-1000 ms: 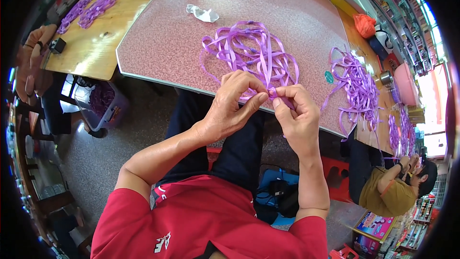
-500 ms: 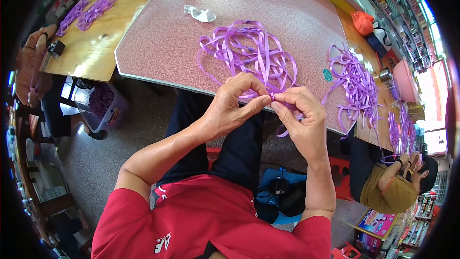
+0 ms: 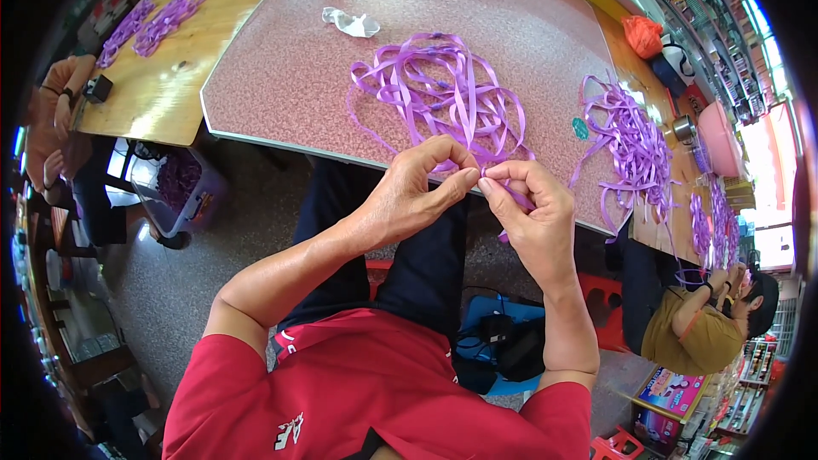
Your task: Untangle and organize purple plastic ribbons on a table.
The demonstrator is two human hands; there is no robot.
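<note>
Pinching a purple ribbon (image 3: 520, 198) just above my lap, I have my left hand (image 3: 430, 179) and right hand (image 3: 541, 204) nearly meeting, thumb and forefinger closed on a small bit of it. Just beyond my hands, a loose tangle (image 3: 465, 102) lies on the table (image 3: 290, 77); I take the few darker bands (image 3: 440, 85) along it as done, and the spot at my fingertips as unfinished. Right of my right hand lies a separate ribbon heap (image 3: 635, 153), untouched; whether it is finished I cannot tell.
</note>
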